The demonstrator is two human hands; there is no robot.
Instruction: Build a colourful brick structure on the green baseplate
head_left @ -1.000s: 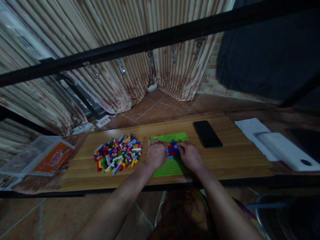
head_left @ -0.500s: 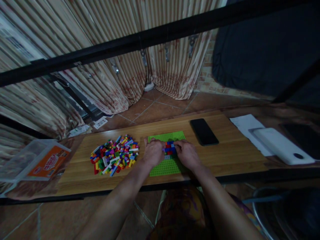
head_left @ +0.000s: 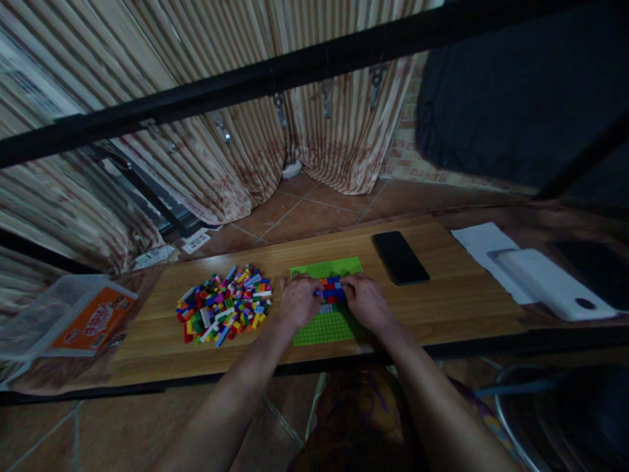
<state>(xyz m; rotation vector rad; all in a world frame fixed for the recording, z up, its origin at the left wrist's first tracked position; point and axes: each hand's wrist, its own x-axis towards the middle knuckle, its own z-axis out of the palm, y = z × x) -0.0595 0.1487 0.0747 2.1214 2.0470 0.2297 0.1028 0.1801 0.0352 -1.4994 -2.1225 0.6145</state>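
A green studded baseplate [head_left: 322, 330] lies on the wooden board. On its middle sits a small build of toy bricks [head_left: 333, 293] in blue, red, orange and pale grey. My left hand [head_left: 301, 300] closes its fingers on the left end of the build, where a purple-blue brick shows by the fingertips. From the right, my right hand [head_left: 366, 300] pinches the other end. Both thumbs are partly hidden, and so is the underside of the build. Left of the plate spreads a pile of loose toy bricks [head_left: 226, 305] in many colours.
A black phone [head_left: 400, 257] lies right of the baseplate on the wooden board [head_left: 457, 295]. Farther right are a white sheet of paper [head_left: 484, 239] and a white device [head_left: 560, 283]. A clear plastic box [head_left: 63, 295] with an orange label stands at the left end.
My left hand has shifted slightly left and lower, so more of the build's left end shows. My right hand stays at the right end. The view has tilted a little.
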